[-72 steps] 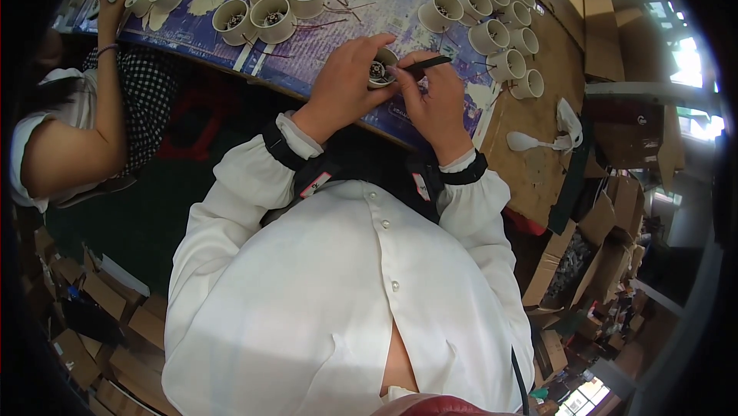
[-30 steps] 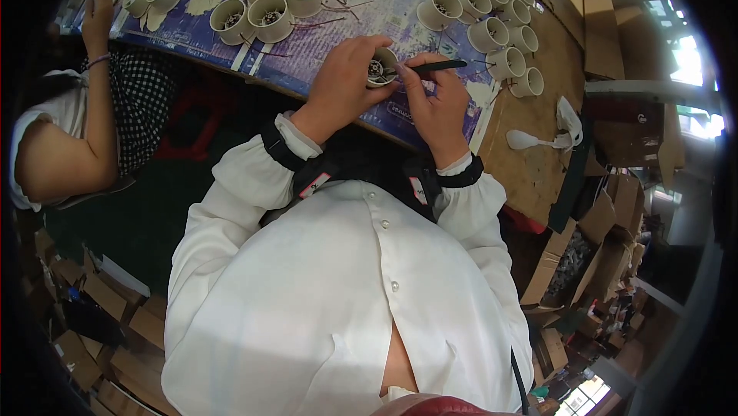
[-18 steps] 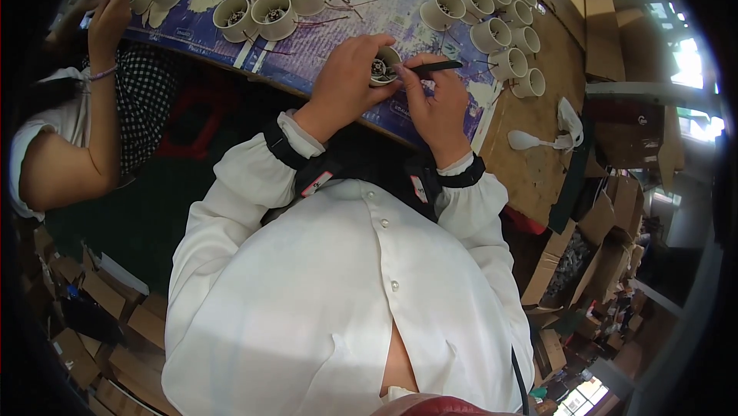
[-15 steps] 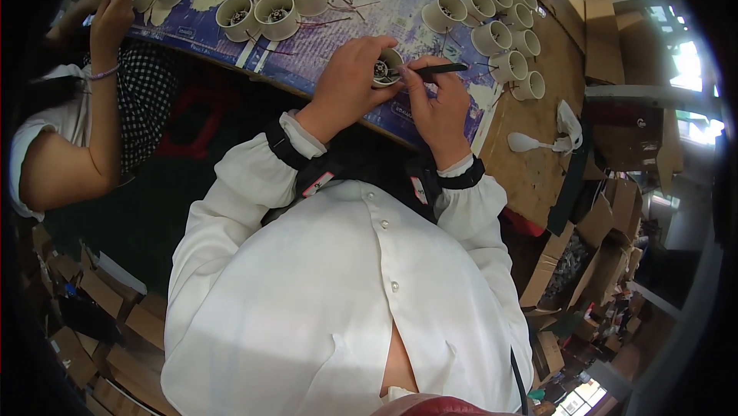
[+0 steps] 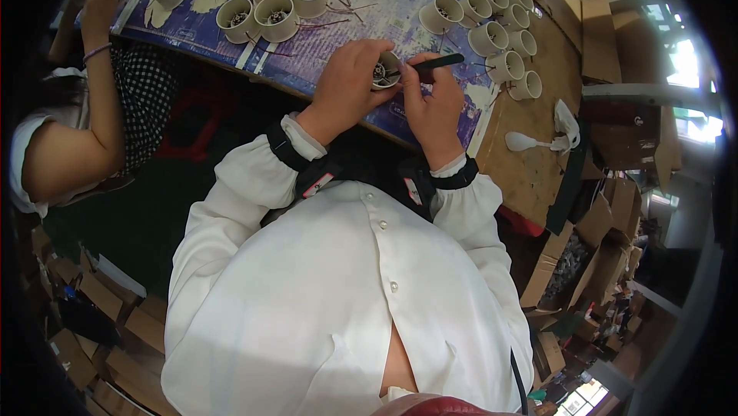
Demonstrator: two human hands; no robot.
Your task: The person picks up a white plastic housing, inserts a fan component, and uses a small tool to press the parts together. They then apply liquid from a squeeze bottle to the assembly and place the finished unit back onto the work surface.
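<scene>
Near the table's front edge, my left hand (image 5: 344,84) is wrapped round a small cream round housing (image 5: 393,59), its open mouth tilted toward me. Dark and whitish small parts show inside it. My right hand (image 5: 435,112) pinches a slim tool with a black handle (image 5: 442,61). Its tip reaches into the housing's mouth, and my fingers partly hide it, so its exact kind is unclear. Beyond my left hand stand several similar cream housings (image 5: 276,19), filled with small parts, with thin dark reddish wires trailing from some.
More cream housings (image 5: 487,38) stand in rows at the right. A white spoon-like object (image 5: 522,141) lies on the brown board (image 5: 530,178) near crumpled white material (image 5: 567,125). A co-worker's arm (image 5: 106,108) is at the left. Cardboard boxes (image 5: 603,224) stand right of the table.
My right hand has shifted slightly left, and the black handle's outer end has tilted upward. The housing stays in my left hand. The co-worker's hand has moved left.
</scene>
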